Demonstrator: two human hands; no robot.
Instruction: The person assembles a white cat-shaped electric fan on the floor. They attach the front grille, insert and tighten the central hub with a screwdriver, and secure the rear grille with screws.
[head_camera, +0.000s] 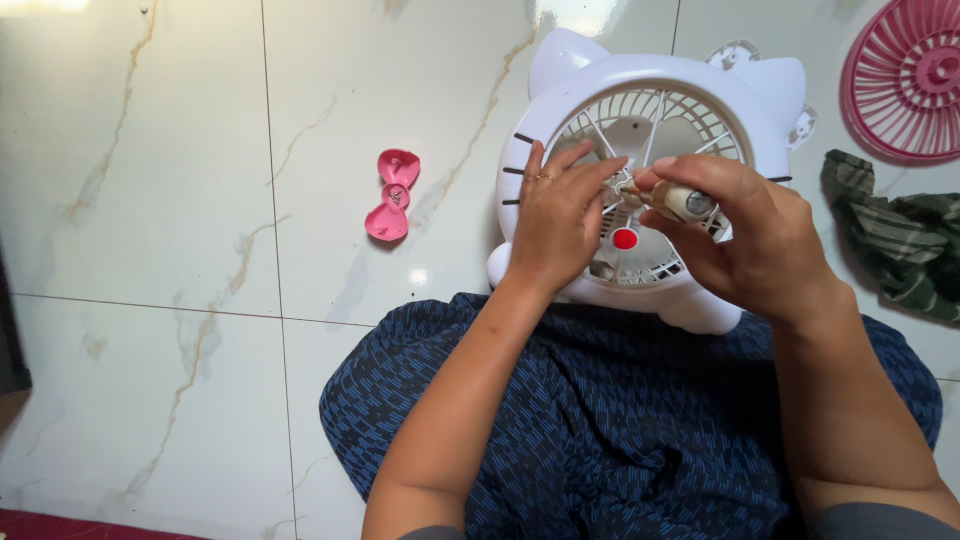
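Presently, findings as follows.
Fan: white cat-shaped fan housing (560, 110) lies on the tiled floor (200, 200), against the person's blue-patterned lap (620, 420).
Left hand (555, 225): fingers spread flat on the fan's grille, gripping nothing.
Right hand (745, 235): closed around a small tool with a pale handle (688, 203), tip at the grille centre.
Nearby: pink bow (392, 195) left of the fan; pink grille (905, 80) and green cloth (890, 245) to the right.

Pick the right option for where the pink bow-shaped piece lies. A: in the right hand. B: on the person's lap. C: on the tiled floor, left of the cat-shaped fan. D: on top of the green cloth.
C: the pink bow-shaped piece lies alone on the tiled floor, left of the white cat-shaped fan.
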